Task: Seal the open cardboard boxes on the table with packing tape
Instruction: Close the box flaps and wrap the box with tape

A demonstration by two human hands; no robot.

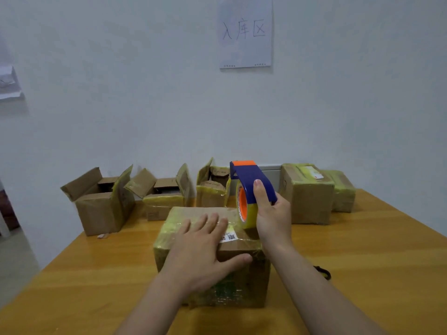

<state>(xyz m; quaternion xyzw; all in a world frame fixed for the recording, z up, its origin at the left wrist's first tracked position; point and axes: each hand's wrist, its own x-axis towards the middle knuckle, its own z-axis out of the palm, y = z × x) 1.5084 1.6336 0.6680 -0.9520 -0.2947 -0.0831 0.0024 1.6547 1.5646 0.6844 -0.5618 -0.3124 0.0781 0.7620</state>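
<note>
A closed cardboard box point(244, 281) wrapped in yellowish tape stands in front of me on the wooden table point(362, 274). My left hand point(203, 252) lies flat on its top, fingers spread, thumb over the front edge. My right hand point(271, 213) grips a blue and orange tape dispenser point(249, 189) holding a yellowish roll, which touches the box's top right part near a white label point(228, 236). Three open boxes stand at the back: one at the left point(101, 206), one in the middle point(164, 199), one beside it point(212, 189).
Two taped, closed boxes point(309, 197) point(343, 189) stand at the back right against the white wall. A paper sign point(245, 32) hangs on the wall. A small dark object point(323, 272) lies by my right forearm. A scrap point(102, 235) lies near the left open box.
</note>
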